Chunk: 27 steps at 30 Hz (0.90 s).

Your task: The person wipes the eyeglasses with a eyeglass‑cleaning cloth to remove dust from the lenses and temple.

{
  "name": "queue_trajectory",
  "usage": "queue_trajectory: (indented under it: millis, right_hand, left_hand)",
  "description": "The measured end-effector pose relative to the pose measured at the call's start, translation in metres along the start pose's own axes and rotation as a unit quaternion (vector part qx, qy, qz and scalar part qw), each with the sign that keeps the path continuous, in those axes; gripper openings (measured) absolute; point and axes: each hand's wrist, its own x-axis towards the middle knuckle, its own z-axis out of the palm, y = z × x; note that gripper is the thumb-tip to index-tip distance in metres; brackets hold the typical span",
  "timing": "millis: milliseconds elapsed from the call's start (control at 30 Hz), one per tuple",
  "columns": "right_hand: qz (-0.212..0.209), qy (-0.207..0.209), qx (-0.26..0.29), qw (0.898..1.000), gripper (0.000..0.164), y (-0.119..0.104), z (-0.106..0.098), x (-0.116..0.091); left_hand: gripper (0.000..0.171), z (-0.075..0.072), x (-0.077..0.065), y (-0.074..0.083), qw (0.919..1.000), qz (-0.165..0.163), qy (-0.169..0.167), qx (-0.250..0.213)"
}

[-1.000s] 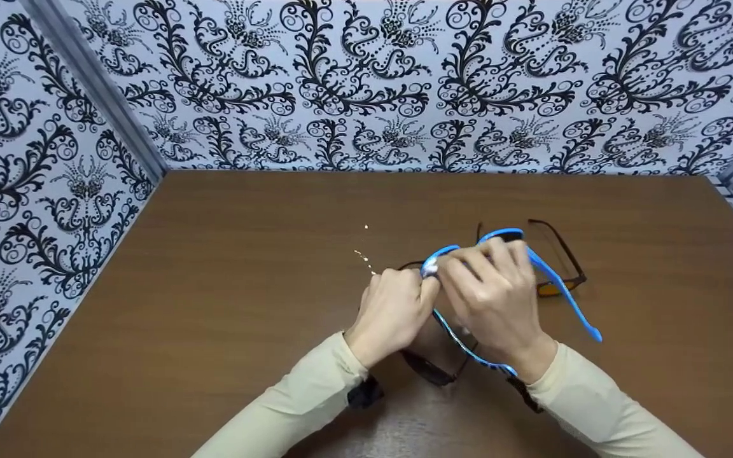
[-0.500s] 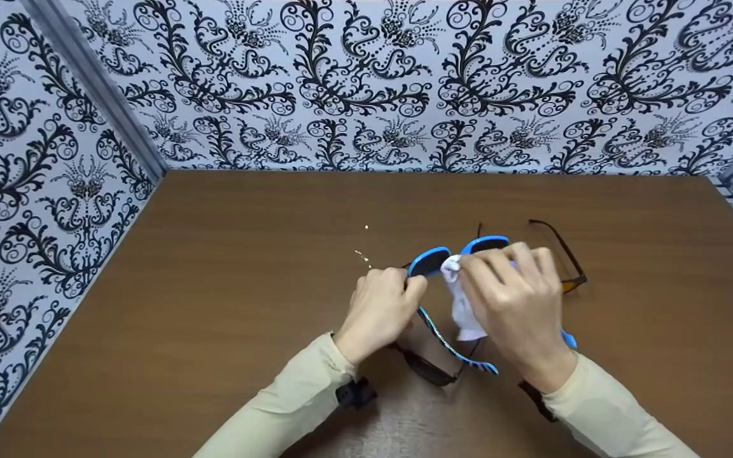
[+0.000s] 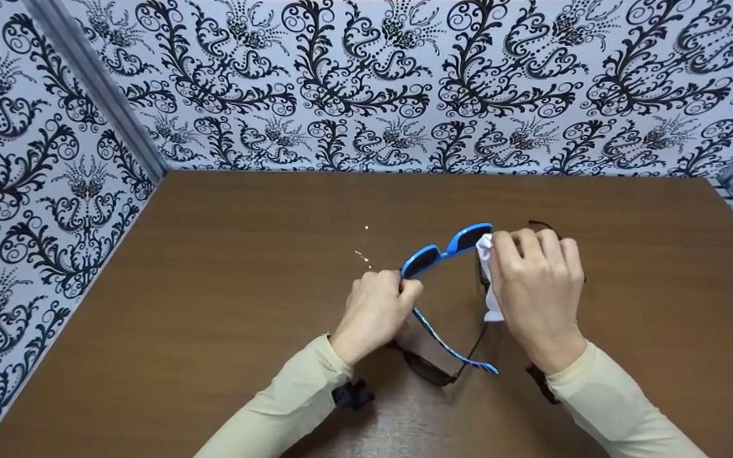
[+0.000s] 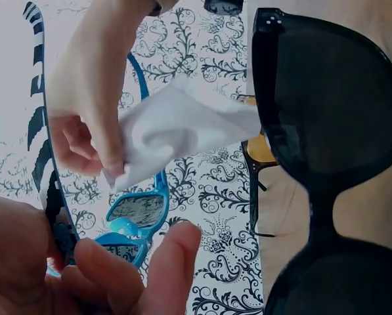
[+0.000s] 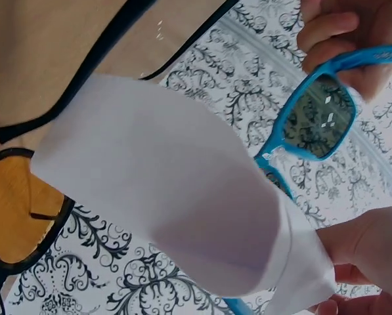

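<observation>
My left hand pinches blue-framed sunglasses at the left hinge and holds them up over the table. Their dark lenses face away, and one zebra-striped temple slants down towards me. A white cloth hangs from my right hand, whose thumb and fingers pinch it by the right lens. The right wrist view shows the loose part of the cloth spread wide, with the blue frame just behind it. From above, my right hand hides the far temple.
Black sunglasses lie on the brown table beneath the left hand. Orange-lensed glasses with a dark frame are partly hidden behind the right hand. Patterned panels close off the back and sides of the table.
The right hand has moved right with the cloth, from the left lens across the bridge to the right lens. The left hand has shifted slightly left with the sunglasses, and both lenses now show.
</observation>
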Motion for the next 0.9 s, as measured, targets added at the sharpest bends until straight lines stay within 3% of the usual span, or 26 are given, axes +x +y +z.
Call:
queue_trajectory:
  millis: [100, 267, 333, 467, 567, 633, 733, 833, 900]
  right_hand:
    - [0.004, 0.011, 0.008, 1.000, 0.015, 0.001, 0.007, 0.004]
    - [-0.020, 0.017, 0.100, 0.995, 0.006, 0.004, 0.014, 0.007]
    - [-0.033, 0.012, 0.113, 0.993, 0.004, 0.007, 0.015, 0.005]
    - [-0.031, 0.009, 0.065, 0.997, 0.009, 0.010, 0.015, 0.003]
    - [0.003, 0.023, 0.025, 0.999, 0.013, 0.012, 0.015, 0.004]
    - [0.026, 0.034, 0.027, 0.999, 0.013, 0.012, 0.015, 0.006]
    - [0.033, 0.047, 0.085, 0.995, 0.006, 0.012, 0.014, 0.010]
    - [0.003, 0.037, 0.159, 0.987, 0.005, 0.013, 0.015, 0.013]
    - [-0.021, 0.020, 0.179, 0.983, 0.008, 0.015, 0.015, 0.014]
  left_hand:
    - [0.032, 0.002, -0.001, 0.002, 0.9999, 0.008, -0.009, -0.003]
    - [0.032, 0.001, -0.001, 0.006, 0.9998, 0.016, -0.001, -0.008]
    - [0.032, 0.001, -0.001, 0.007, 0.9997, 0.020, 0.002, -0.012]
    - [0.033, 0.000, -0.003, 0.008, 0.9994, 0.032, 0.001, -0.014]
    - [0.033, 0.000, -0.005, 0.008, 0.9992, 0.036, 0.001, -0.016]
    - [0.034, 0.000, -0.006, 0.009, 0.9992, 0.036, 0.003, -0.018]
    - [0.034, 0.002, -0.006, 0.010, 0.9991, 0.037, 0.007, -0.022]
    - [0.035, 0.002, -0.004, 0.010, 0.9989, 0.040, 0.010, -0.024]
    - [0.034, 0.002, -0.003, 0.011, 0.9988, 0.040, 0.010, -0.028]
